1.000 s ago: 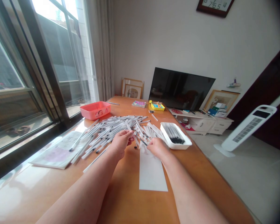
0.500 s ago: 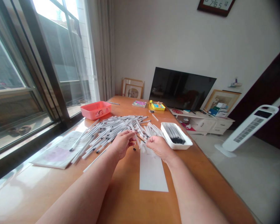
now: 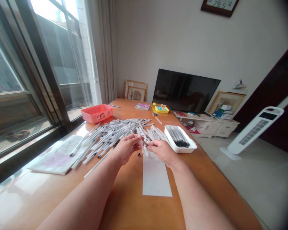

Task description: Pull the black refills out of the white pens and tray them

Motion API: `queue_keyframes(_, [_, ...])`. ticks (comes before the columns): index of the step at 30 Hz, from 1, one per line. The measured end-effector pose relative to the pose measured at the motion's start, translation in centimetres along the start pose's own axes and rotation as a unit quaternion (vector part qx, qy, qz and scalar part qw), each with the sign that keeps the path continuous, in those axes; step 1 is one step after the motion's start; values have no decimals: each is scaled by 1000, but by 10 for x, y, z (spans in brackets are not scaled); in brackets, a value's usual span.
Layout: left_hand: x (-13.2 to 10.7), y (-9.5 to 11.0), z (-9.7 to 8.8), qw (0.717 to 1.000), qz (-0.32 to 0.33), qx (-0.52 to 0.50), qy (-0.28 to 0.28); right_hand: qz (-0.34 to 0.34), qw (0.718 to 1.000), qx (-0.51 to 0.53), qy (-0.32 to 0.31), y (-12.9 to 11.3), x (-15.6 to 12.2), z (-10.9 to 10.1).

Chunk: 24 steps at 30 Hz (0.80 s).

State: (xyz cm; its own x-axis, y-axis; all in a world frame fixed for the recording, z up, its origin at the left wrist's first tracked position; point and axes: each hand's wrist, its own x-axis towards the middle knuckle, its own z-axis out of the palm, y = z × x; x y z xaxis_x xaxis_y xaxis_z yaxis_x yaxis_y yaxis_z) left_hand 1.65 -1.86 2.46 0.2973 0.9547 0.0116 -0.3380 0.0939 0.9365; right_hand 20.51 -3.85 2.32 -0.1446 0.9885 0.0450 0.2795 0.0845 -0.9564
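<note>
My left hand is closed, its fingertips pinched around a thin dark rod that looks like a pen refill. A whitish translucent tube hangs down by those fingertips; whether they grip it too is unclear. My right hand pinches the rod's near end, its fingers curled. Beneath the hands lies a white paper sheet with a few clear pieces on its far end. A small black cap rests on the table by my left hand. Beyond spreads a heap of white pens with black ends.
On the right stands a white tray of clear black-tipped tubes. A red plastic box sits back left, near a booklet. Farther back are a small colourful book and a yellow box. The table's right edge runs past the tray.
My hands have come closer together, the right one moving left toward the left fingertips. The dark rod's far end now shows beyond my left hand. The view has shifted slightly.
</note>
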Motion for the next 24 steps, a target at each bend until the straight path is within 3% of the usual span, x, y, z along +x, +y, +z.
queue_keyframes(5, [-4, 7, 1, 997, -8, 73, -29, -6, 988, 107, 112, -4, 1, -13])
queue_keyframes(12, [-11, 8, 6, 978, -37, 165, -121, -42, 939, 295, 173, -17, -5, -28])
queue_keyframes(24, [-13, 6, 10, 972, -35, 191, -132, -73, 955, 208, 201, -20, -8, -25])
